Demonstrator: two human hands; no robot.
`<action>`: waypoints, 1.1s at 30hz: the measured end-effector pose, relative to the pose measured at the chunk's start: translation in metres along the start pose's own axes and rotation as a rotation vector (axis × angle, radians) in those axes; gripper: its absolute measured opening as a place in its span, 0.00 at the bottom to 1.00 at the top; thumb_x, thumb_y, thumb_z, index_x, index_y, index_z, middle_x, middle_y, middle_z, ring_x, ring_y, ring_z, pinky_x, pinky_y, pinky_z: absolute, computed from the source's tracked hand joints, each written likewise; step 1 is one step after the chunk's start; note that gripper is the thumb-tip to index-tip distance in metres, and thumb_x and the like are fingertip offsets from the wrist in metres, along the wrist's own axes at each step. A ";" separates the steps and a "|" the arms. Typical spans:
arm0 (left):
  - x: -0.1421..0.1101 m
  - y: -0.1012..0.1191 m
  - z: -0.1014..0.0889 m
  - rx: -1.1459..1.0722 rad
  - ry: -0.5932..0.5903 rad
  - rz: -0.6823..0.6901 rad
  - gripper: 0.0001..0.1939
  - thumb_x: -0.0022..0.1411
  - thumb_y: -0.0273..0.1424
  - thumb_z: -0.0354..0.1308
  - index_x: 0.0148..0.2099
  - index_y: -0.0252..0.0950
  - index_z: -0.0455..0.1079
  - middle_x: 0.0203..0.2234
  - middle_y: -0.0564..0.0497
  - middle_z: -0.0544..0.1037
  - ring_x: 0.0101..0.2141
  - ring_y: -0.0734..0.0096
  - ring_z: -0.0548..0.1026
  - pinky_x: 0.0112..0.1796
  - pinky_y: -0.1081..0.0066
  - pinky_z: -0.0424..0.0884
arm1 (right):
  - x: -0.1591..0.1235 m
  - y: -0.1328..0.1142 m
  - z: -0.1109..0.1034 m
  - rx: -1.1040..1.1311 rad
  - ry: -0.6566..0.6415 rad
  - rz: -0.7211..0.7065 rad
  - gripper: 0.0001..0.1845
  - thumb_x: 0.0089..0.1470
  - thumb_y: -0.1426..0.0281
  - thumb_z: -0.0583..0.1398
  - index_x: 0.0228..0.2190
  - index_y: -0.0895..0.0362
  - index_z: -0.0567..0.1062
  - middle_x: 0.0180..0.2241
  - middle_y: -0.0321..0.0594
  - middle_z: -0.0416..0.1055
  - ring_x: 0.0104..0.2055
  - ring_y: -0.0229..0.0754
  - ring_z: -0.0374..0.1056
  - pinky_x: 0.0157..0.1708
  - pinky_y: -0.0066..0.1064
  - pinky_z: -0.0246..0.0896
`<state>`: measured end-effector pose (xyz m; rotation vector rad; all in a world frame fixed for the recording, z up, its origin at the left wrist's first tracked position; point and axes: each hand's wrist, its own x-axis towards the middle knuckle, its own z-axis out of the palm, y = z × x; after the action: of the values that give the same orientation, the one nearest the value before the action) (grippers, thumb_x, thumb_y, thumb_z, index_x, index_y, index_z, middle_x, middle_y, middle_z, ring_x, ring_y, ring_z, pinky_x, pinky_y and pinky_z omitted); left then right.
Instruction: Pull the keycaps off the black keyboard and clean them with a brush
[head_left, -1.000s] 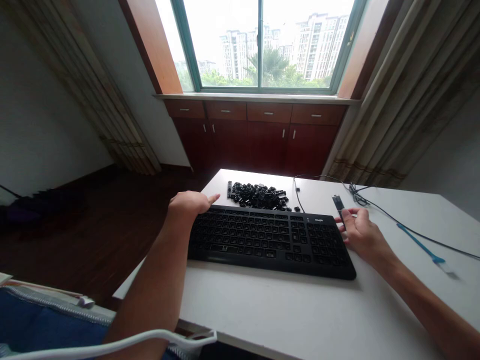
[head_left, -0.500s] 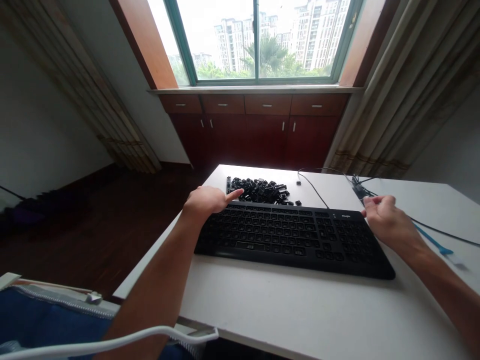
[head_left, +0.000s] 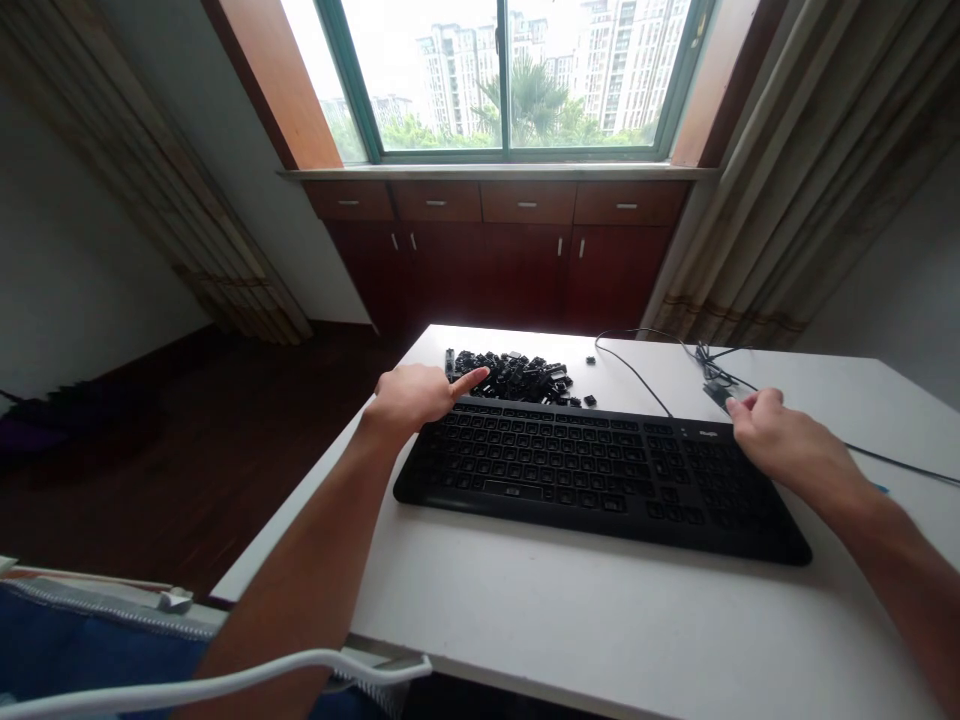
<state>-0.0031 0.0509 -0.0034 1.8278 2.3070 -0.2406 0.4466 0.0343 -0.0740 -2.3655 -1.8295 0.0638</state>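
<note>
A black keyboard (head_left: pixel 570 520) with its keycaps off lies at a slant on the white table (head_left: pixel 585 620). My left hand (head_left: pixel 411 395) is closed on its far left corner, one digit stretched out toward a pile of loose black keycaps (head_left: pixel 517 375) along the back edge. At the far right corner my right hand (head_left: pixel 780 430) grips the keyboard, thumb and finger pressed together. Just beyond these fingertips is a small dark flat piece (head_left: pixel 718 394); whether they touch it I cannot tell. Both hands' lower fingers are hidden.
A tangled black cable (head_left: pixel 709 358) lies at the back right, and a thin cord (head_left: pixel 637 375) runs to the keyboard. Two stray keycaps (head_left: pixel 590 400) lie right of the pile. A white bar (head_left: pixel 300 662) crosses the lower left, and a blue item (head_left: pixel 881 488) shows behind my right forearm.
The keyboard has shifted to the right on the table, my right hand moving with it. My left hand stays by the far left corner. The view has tilted slightly.
</note>
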 end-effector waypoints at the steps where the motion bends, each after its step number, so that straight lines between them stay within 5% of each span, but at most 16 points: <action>1: 0.001 0.000 0.000 -0.003 -0.016 -0.007 0.54 0.52 0.74 0.28 0.32 0.34 0.78 0.19 0.38 0.76 0.35 0.42 0.80 0.46 0.54 0.71 | 0.000 -0.001 -0.002 -0.013 -0.030 0.022 0.31 0.65 0.50 0.43 0.48 0.62 0.68 0.33 0.62 0.76 0.36 0.67 0.75 0.34 0.48 0.63; 8: 0.006 0.001 0.005 -0.014 0.015 0.008 0.51 0.55 0.73 0.29 0.25 0.36 0.76 0.18 0.39 0.76 0.32 0.47 0.80 0.45 0.56 0.72 | -0.002 0.003 -0.017 -0.034 -0.057 0.023 0.30 0.63 0.48 0.46 0.48 0.59 0.69 0.35 0.61 0.76 0.40 0.69 0.73 0.35 0.46 0.60; 13: 0.009 0.003 0.009 0.023 0.088 0.024 0.55 0.53 0.74 0.27 0.30 0.33 0.78 0.26 0.33 0.79 0.36 0.40 0.80 0.41 0.55 0.72 | 0.000 0.006 -0.016 -0.052 -0.071 0.022 0.28 0.63 0.49 0.48 0.48 0.59 0.70 0.38 0.62 0.76 0.41 0.67 0.73 0.35 0.45 0.59; 18: 0.008 0.010 0.010 0.087 0.192 -0.009 0.55 0.55 0.73 0.29 0.37 0.30 0.79 0.36 0.29 0.81 0.39 0.37 0.79 0.37 0.58 0.71 | 0.003 0.009 -0.010 -0.069 -0.015 0.004 0.26 0.62 0.51 0.51 0.44 0.57 0.76 0.39 0.55 0.78 0.41 0.59 0.73 0.35 0.41 0.59; 24: -0.001 0.016 0.009 0.101 0.418 0.022 0.53 0.58 0.72 0.27 0.32 0.31 0.76 0.30 0.33 0.80 0.32 0.43 0.79 0.30 0.62 0.66 | 0.006 0.009 -0.012 -0.080 -0.052 -0.034 0.29 0.62 0.50 0.49 0.38 0.55 0.82 0.37 0.51 0.80 0.41 0.57 0.74 0.35 0.40 0.59; 28: -0.007 0.028 0.015 0.086 0.666 0.297 0.43 0.66 0.65 0.34 0.27 0.34 0.72 0.21 0.43 0.76 0.25 0.57 0.75 0.26 0.69 0.56 | 0.010 0.023 -0.021 -0.090 -0.001 0.065 0.30 0.64 0.51 0.47 0.44 0.54 0.81 0.43 0.52 0.79 0.44 0.59 0.74 0.35 0.41 0.60; 33: -0.025 0.061 0.034 -0.095 0.858 0.915 0.28 0.73 0.45 0.50 0.22 0.35 0.64 0.14 0.56 0.68 0.16 0.77 0.65 0.24 0.72 0.52 | 0.011 0.048 -0.036 -0.139 -0.046 0.244 0.24 0.60 0.52 0.52 0.39 0.53 0.80 0.42 0.54 0.79 0.45 0.61 0.73 0.35 0.44 0.62</action>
<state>0.0630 0.0334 -0.0307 3.0475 1.4408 0.9097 0.4998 0.0299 -0.0448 -2.6948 -1.6031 0.0190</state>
